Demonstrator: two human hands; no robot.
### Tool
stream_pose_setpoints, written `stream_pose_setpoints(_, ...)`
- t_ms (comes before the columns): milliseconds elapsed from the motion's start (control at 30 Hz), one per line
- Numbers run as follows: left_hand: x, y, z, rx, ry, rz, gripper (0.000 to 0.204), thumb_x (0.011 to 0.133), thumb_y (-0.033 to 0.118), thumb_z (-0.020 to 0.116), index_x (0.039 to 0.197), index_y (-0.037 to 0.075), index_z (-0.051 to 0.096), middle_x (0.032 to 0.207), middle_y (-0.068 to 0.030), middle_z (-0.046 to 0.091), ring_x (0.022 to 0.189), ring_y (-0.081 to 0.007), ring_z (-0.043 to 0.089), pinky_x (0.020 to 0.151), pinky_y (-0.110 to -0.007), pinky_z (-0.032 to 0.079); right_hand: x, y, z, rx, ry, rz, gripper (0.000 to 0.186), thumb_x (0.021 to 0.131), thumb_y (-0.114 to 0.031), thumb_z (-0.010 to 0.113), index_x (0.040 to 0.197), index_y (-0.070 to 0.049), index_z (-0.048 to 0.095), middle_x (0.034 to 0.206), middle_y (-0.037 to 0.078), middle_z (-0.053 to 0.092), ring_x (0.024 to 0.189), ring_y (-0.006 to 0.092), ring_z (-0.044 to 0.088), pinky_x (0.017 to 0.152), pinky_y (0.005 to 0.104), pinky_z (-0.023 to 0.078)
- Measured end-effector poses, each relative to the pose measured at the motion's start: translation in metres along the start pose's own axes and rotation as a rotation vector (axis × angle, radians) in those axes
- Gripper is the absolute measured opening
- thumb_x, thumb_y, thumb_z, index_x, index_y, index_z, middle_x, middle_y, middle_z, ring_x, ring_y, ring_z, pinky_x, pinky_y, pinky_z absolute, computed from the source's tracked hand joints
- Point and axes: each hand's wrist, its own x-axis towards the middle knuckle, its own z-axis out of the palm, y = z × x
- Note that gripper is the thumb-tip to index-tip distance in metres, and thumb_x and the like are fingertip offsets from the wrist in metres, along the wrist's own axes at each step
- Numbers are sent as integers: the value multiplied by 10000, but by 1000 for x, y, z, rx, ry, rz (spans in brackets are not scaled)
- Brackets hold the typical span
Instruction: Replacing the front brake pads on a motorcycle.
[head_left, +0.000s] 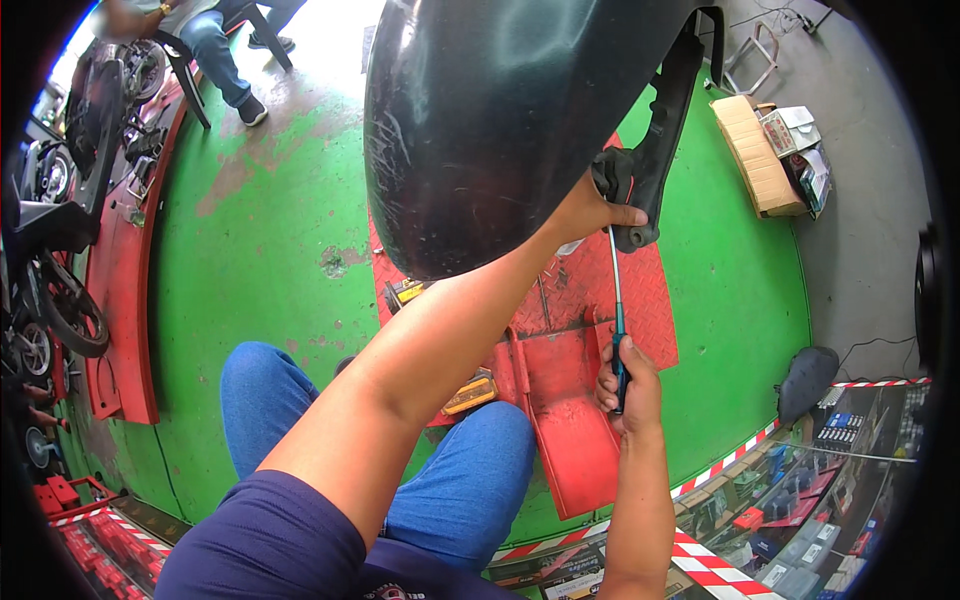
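A large black motorcycle fender or body panel (480,130), glossy and scuffed on its left side, hangs over the top middle. My left hand (588,212) reaches beneath its lower edge. The thumb lies across a dark bracket-like part (636,236), and the other fingers are mostly hidden. In my right hand (640,388), lower down, is a screwdriver (617,285) with a blue and black handle. My fingers wrap round the handle, and the shaft points up to the bracket-like part beside my left thumb. Whether the tip sits in a screw is hidden.
Below is a red metal lift platform (650,310) with a sloping red ramp (575,450). A yellow-and-black case (470,393) lies by my knee. Motorcycles (70,260) line the left; a seated person (215,60) is behind. A cardboard box (757,155) and glass display counter (790,500) are right.
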Motion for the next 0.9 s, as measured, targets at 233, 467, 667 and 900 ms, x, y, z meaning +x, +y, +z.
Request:
stream_pose_setpoints(233,4,0,-5,136,-36,-38,1131,531,668,912,1320,-38,517,1107,-227,722,1088,-372,698,952,-425,527,-3,6,7,31,6,-33,380,1049,-431,523,921,-76,565,563,1,449,375,96,357,368,248,305)
stream_pose_setpoints(467,9,-9,-2,42,-74,-17,1143,543,631,934,1329,-68,486,1164,-276,689,1136,-399,673,989,-427,514,-4,-24,-25,24,-152,71,391,1051,-409,518,953,-37,586,564,23,469,374,108,386,371,261,324)
stream_pose_setpoints(667,13,-12,2,52,-75,-1,1180,543,629,939,1346,-86,453,1192,-306,668,1166,-410,660,1005,-421,508,-1,-19,-32,57,-208,130,386,1043,-433,500,954,-69,593,550,5,475,367,112,399,359,265,325)
stream_pose_setpoints(900,15,-15,5,77,-67,-38,1162,546,623,943,1333,-85,464,1191,-297,670,1167,-390,665,1007,-414,507,-9,-15,-10,122,-150,92,370,1027,-408,530,969,-48,594,632,58,540,481,159,508,465,287,433)
